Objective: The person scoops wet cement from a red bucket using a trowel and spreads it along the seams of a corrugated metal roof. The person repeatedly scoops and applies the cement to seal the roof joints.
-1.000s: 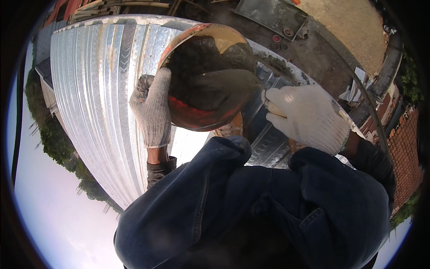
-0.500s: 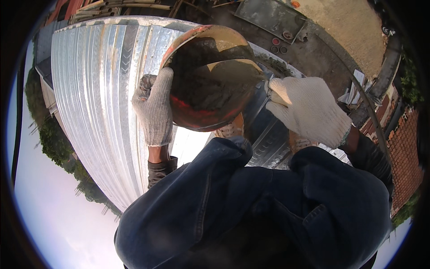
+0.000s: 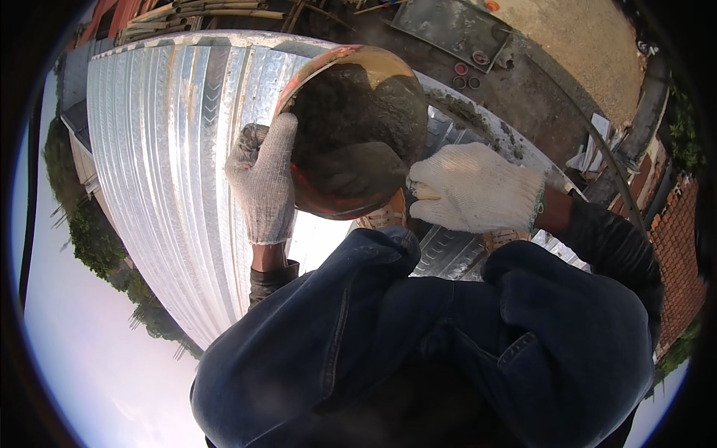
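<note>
A round reddish bucket [image 3: 297, 81] tilts toward me over my feet, with wet grey mortar [image 3: 328, 104] inside. My left hand [image 3: 263, 183], in a knitted white glove with dark-stained fingers, grips the bucket's left rim. In a cleaner white glove, my right hand [image 3: 478, 188] is closed around the handle of a trowel just beyond the right rim. The trowel's blade [image 3: 357, 173], coated in mortar, lies low inside the bucket against the mix. Most of the handle is hidden by the glove.
Ribbed metal sheeting [image 3: 172, 164] spreads to the left and under my shoes [image 3: 385, 216]. A mortar-smeared ledge [image 3: 478, 119] runs along its far right edge. Well below are a sand heap [image 3: 575, 45], a grey panel [image 3: 448, 33] and small pots [image 3: 460, 69]. Bamboo poles [image 3: 202, 11] lie beyond.
My right hand has moved left and down, bringing the trowel blade from the upper right of the bucket deeper into the mortar. The bucket and my left hand have shifted slightly right.
</note>
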{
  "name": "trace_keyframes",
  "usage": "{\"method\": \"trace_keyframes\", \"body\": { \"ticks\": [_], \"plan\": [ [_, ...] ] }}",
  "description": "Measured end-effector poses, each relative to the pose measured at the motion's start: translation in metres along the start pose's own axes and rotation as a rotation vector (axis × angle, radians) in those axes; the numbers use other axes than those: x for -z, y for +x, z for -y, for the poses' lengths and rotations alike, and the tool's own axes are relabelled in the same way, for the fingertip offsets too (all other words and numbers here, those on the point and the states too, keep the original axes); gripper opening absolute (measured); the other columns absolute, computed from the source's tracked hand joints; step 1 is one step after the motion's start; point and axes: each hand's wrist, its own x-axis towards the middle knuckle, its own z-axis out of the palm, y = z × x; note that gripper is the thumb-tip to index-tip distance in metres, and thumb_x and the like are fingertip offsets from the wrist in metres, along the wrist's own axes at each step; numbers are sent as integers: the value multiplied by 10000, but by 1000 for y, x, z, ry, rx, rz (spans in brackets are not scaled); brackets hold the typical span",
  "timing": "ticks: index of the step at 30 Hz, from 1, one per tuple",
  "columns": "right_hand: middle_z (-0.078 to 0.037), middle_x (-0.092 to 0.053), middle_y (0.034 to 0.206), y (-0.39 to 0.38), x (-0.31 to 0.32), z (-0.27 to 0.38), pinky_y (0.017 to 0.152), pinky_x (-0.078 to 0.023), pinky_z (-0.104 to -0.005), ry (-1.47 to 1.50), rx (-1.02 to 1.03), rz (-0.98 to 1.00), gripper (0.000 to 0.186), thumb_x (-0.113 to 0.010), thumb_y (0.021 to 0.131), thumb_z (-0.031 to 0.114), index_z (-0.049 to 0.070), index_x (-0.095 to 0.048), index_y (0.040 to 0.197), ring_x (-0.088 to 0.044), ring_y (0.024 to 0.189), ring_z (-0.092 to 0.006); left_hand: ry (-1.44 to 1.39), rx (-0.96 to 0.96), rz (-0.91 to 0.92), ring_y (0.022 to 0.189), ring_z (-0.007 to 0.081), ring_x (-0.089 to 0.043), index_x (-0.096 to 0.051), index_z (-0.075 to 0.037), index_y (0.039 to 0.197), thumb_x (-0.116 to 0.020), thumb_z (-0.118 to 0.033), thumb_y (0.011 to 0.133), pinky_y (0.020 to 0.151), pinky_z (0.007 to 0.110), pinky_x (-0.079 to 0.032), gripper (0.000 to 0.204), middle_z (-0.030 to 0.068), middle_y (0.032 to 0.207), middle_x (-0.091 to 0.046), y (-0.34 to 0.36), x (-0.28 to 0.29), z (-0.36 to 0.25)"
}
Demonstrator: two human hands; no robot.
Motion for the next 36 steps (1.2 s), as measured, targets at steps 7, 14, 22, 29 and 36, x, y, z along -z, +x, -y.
{"method": "trace_keyframes", "body": {
  "ticks": [7,14,22,29,36],
  "plan": [
    [-175,-756,1076,2,22,7,856,-626,-459,182,-103,183,358,-750,995,366,31,-740,1121,-759,989,-355,-120,117,47,925,118,-680,-756,-37,1127,-773,-260,1055,844,291,-549,235,35,1032,-744,13,40,24],
    [-148,-678,1474,-67,-6,-45,1139,-573,-386,907,-328,4,624,-771,1034,261,86,-547,1590,-679,1342,-237,-219,110,46,970,156,-713,-745,-29,1212,-719,-280,1090,874,316,-587,280,57,1100,-764,32,99,51],
    [-205,-778,1086,-28,79,-7,954,-578,-419,218,-439,-104,566,-805,957,461,30,-739,1319,-753,1014,-358,-284,130,-240,1078,224,-721,-736,17,1288,-725,-297,1081,985,381,-594,376,110,1209,-761,61,203,86],
    [-160,-775,1003,40,67,-62,829,-609,-446,-126,-88,-345,361,-739,994,359,25,-766,1129,-755,968,-368,-293,208,-205,1181,263,-705,-696,43,1402,-695,-310,1095,1068,407,-571,468,135,1317,-746,85,234,118],
    [-134,-762,970,151,17,-66,710,-611,-431,-406,-255,-161,452,-751,900,233,-65,-690,1234,-784,862,-330,-286,225,-155,1186,236,-707,-708,18,1400,-695,-346,1099,1082,392,-559,472,111,1343,-740,82,226,112]
  ]
}}
